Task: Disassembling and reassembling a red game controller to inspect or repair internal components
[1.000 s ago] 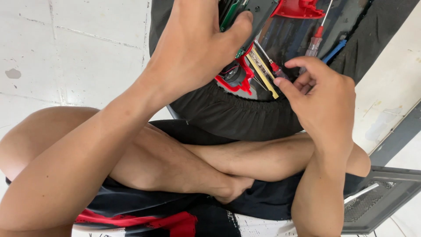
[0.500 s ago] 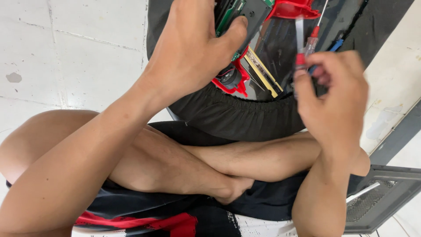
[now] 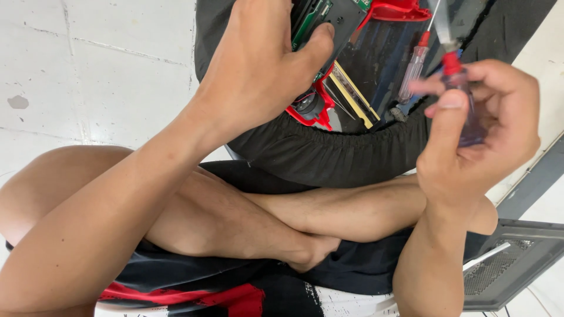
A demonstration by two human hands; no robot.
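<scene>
My left hand (image 3: 264, 70) rests over a dark device with a green circuit board (image 3: 320, 17) and red plastic parts, gripping its edge with the thumb. My right hand (image 3: 479, 132) is raised at the right, closed around a screwdriver (image 3: 455, 88) with a red collar and a clear dark handle; its blade points up and is blurred. Both are above a round black fabric-rimmed tray (image 3: 329, 158) in front of my crossed legs.
A second screwdriver (image 3: 414, 67) with a clear handle lies in the tray, next to a yellow-edged flat strip (image 3: 349, 97). A grey metal mesh panel (image 3: 511, 264) lies on the white floor at lower right. A grey bar (image 3: 531, 182) runs diagonally at the right.
My right hand has picked a screwdriver out of the tray and lifted it up and to the right. The left hand stays on the device.
</scene>
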